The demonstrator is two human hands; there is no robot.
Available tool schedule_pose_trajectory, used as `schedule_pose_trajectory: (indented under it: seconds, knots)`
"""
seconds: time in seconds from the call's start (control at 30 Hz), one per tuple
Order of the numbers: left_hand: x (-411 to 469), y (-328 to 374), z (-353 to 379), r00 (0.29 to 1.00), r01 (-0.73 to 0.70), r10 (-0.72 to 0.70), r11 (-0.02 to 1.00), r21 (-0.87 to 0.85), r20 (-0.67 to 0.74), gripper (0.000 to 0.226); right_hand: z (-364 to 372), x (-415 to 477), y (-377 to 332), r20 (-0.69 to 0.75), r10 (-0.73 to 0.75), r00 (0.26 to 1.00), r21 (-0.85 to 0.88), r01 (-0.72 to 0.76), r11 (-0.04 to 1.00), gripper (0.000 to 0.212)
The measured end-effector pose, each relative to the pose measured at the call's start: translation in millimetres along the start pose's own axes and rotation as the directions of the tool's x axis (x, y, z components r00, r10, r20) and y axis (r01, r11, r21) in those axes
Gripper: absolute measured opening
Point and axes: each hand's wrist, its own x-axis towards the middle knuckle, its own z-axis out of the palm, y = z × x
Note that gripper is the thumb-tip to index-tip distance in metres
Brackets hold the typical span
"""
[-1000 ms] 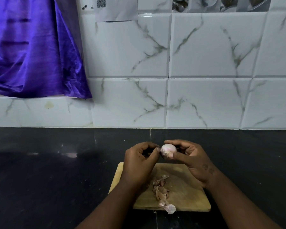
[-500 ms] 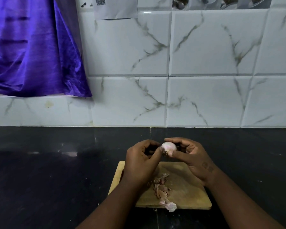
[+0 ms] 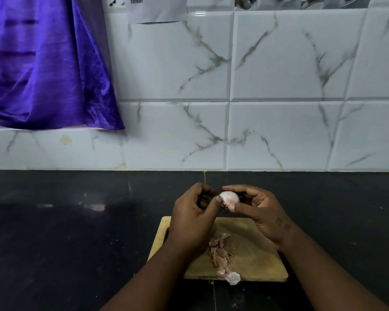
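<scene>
You're working in dim, cool light. The white wall tiles (image 3: 279, 63) catch most of it, while the black desk (image 3: 54, 243) reads murky apart from faint glare patches at its left. The pale bulb (image 3: 229, 197) looks soft, and the tile lines bow toward the edges — wide-angle distortion.

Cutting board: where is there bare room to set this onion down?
Bare wood on the cutting board right of the peel pile would take the onion. Counter left of the board: also bare. Crowded: board's middle and front edge.
</scene>
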Motion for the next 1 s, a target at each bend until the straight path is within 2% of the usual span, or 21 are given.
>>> schedule_pose_trajectory:
  seconds: [0.17, 0.4, 0.6, 0.73, 0.87, 1.0]
  knots:
    - [1, -3, 1, 0.999, -0.036, 0.035, 0.997, 0.071, 0.009, 0.014, 0, 0, -1, -0.002, -0.01, 1.0, -0.005, 0.01, 1.0, 0.039]
    - [1, -8, 2, 1.0, 0.013, -0.015, 0.994, 0.107, 0.02, 0.017, 1, 0, -4, 0.0, 0.001, 1.0, 0.061, -0.001, 0.998, 0.039]
    - [2, -9, 0, 0.998, 0.023, -0.039, 0.959, 0.282, 0.051, 0.019, 0, 1, -5, 0.015, 0.043, 0.999, 0.253, -0.046, 0.966, 0.039]
    - [3, -9, 1, 0.99, 0.026, -0.076, 0.924, 0.381, 0.115, 0.019, -1, 1, -6, 0.029, 0.052, 0.998, 0.252, -0.057, 0.966, 0.038]
    - [2, -8, -2, 0.989, -0.001, -0.05, 0.941, 0.337, 0.141, 0.026, -1, 1, -5, 0.048, 0.095, 0.994, 0.273, -0.104, 0.956, 0.038]
    - [3, -11, -2, 0.994, -0.061, 0.034, 0.956, 0.288, 0.101, 0.014, 0, 1, -4, 0.063, 0.137, 0.989, 0.281, -0.15, 0.948, 0.037]
